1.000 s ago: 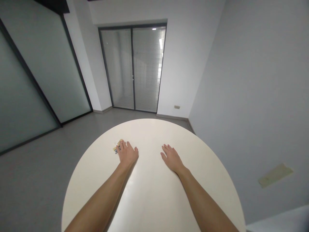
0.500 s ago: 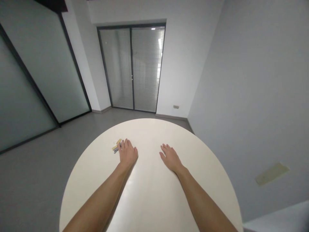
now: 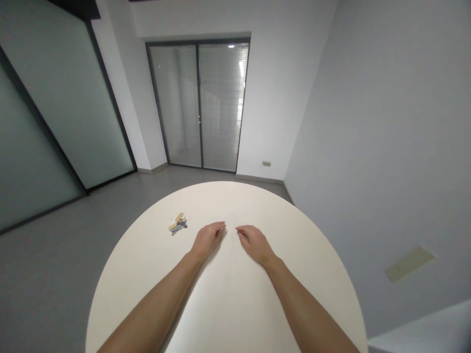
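A small pile of flat pieces, yellow, grey and whitish, lies on the left side of the round table; their kind is too small to tell. My left hand is over the middle of the table, right of the pile, with its fingers pressed together and pointing right. Facing it across a narrow gap is my right hand, thumb and fingers drawn together and pointing left. Whatever either hand may hold is too small or hidden to make out.
The cream round table fills the lower middle. Ahead stands a glazed door with blinds, and frosted glass panels rise on the left. A grey wall runs close along the table's right side.
My left hand has moved right, off the pile, and its spread fingers have closed. My right hand has stayed about in place while its fingers drew together. The pile is now uncovered.
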A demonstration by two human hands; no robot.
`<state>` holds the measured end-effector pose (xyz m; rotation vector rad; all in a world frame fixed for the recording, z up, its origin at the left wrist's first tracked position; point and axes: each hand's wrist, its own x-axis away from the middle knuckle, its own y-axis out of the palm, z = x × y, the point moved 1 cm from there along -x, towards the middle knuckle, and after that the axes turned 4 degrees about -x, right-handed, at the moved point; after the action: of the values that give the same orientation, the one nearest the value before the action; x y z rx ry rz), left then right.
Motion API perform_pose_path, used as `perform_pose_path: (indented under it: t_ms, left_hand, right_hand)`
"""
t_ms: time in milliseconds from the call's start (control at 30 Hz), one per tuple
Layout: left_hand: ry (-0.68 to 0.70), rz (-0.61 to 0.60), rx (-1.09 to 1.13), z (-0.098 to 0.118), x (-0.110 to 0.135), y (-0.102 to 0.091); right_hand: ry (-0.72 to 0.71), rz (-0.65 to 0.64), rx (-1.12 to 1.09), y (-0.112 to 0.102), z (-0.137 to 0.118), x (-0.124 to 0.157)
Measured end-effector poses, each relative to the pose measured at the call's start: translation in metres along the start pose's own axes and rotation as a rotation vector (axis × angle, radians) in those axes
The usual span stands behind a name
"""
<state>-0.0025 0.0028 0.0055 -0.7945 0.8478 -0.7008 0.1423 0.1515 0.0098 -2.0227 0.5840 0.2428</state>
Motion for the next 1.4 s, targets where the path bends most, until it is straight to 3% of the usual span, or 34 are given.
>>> perform_pose_path:
  t_ms: [600,1167,1400]
  left_hand:
    - [0.050,-0.102,0.090,0.015,0.005,-0.004]
    - [0.030,-0.066,-0.020,0.015,0.004,-0.006]
    - [0.089,-0.038,0.019,0.012,0.004,-0.005]
  right_hand:
    - [-0.009,0.015,-0.038,-0.002,-0.011,0.001]
    - [0.014,0.017,-0.019,-0.003,-0.015,0.001]
    - [0.014,0.004,-0.026,-0.002,-0.014,-0.001]
